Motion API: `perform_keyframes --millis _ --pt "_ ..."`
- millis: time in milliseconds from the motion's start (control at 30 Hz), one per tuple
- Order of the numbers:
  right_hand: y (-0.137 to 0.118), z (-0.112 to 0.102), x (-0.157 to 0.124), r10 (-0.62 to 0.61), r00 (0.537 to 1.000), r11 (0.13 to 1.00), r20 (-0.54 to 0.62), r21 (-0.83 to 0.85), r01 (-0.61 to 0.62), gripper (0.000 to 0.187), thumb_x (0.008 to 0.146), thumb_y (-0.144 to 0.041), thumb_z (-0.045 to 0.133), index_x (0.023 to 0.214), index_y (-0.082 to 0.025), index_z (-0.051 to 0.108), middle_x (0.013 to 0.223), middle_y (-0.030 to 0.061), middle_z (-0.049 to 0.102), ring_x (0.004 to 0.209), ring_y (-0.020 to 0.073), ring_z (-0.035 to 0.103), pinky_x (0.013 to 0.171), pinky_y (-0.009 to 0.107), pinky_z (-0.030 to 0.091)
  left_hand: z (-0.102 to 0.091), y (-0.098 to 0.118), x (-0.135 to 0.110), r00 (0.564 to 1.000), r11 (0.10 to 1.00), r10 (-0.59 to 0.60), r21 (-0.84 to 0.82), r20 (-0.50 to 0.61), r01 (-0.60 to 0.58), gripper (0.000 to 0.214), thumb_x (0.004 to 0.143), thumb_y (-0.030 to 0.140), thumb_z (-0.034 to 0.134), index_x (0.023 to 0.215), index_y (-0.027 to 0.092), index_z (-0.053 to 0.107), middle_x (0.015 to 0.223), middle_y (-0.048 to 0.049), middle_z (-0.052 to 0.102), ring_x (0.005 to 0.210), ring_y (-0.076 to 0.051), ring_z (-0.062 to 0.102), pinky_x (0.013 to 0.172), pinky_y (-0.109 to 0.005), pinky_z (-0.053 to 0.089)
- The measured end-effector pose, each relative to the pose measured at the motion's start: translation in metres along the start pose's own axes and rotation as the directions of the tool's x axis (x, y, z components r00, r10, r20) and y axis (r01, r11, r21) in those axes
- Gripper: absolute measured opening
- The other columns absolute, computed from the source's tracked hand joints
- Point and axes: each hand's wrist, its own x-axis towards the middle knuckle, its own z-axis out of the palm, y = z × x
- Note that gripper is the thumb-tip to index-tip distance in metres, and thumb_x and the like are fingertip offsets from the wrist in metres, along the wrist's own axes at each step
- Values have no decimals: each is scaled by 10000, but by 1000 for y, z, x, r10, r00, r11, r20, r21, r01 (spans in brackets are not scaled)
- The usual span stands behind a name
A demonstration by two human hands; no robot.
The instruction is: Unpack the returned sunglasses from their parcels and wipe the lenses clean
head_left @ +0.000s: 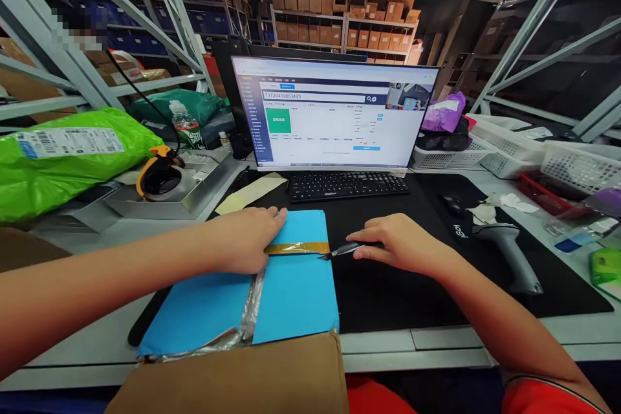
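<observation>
My left hand [241,239] lies flat on a blue flat package [295,291], pressing it against the black desk mat [402,297]. A strip of amber packing tape [295,248] runs across the package just past my fingers. My right hand [402,244] grips a small dark craft knife [348,250], and its pointed tip is at the tape's right end. A crumpled silver foil strip [253,310] lies along the package's near part. A brown cardboard box flap [233,378] covers the package's near edge.
A black keyboard [348,185] and a large monitor [334,113] stand beyond the package. To the right lie a grey barcode scanner [509,252] and white plastic baskets [579,168]. A green poly mailer [68,162] and a tape dispenser [160,174] sit left.
</observation>
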Motion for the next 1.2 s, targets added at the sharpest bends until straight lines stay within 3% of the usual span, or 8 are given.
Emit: perform_keyframes --millis 233,433,567,633,767,900,1033,1200 --pt "5 2 0 27 998 998 -63 -62 -31 455 1013 -556 509 1296 -267 719 892 53 737 791 193 686 646 286 391 -9 -9 -2 998 998 52 -31 -19 -53 955 705 248 609 1583 31 303 1566 -268 432 1343 -411 559 1044 -462 511" --pt "25 4 11 -36 997 998 -67 -45 33 446 1013 -546 519 1305 -268 712 926 57 739 828 195 685 698 284 416 -9 -13 -3 998 997 51 -53 -32 -52 926 733 264 611 1589 67 318 1559 -232 466 1345 -395 561 1058 -433 495" --pt "55 9 18 122 981 966 -152 -209 -152 386 999 -496 561 1247 -268 750 919 80 749 821 214 686 662 291 396 -7 -15 -3 995 996 80 -35 -54 -82 921 724 262 600 1581 59 332 1551 -235 473 1330 -403 571 1060 -455 491" --pt "66 10 15 205 961 948 -186 -205 -242 375 994 -495 563 1220 -273 764 930 76 756 823 219 687 646 291 388 -8 -15 -4 995 996 80 -37 -57 -82 910 729 258 590 1579 55 335 1570 -240 438 1348 -398 559 1074 -455 480" --pt "57 4 0 96 980 995 -175 31 -92 424 1015 -556 506 1290 -316 723 906 39 741 796 175 675 675 271 402 -10 -15 -4 997 996 72 -55 -33 -74 903 749 252 596 1586 54 319 1600 -246 376 1364 -389 549 1087 -439 467" --pt "28 -7 -2 -95 990 993 -108 52 101 455 999 -588 524 1278 -296 733 825 38 720 741 160 652 653 270 364 -11 -15 -3 997 997 65 -50 -34 -67 905 761 262 607 1590 55 309 1598 -248 377 1380 -393 532 1092 -436 464" --pt "19 -14 12 -90 993 996 -71 -21 88 416 1002 -553 541 1237 -284 757 844 38 736 739 164 656 656 282 357 -10 -18 -2 997 997 76 -23 -24 -76 895 782 288 581 1598 63 290 1604 -242 376 1379 -376 536 1088 -430 463" --pt "31 -17 24 -60 994 992 -96 -114 49 386 978 -548 584 1213 -304 769 844 31 751 763 179 675 645 288 352 -10 -21 -2 994 995 101 -19 -39 -102 851 796 300 550 1587 81 326 1578 -221 442 1341 -367 566 1058 -440 478"
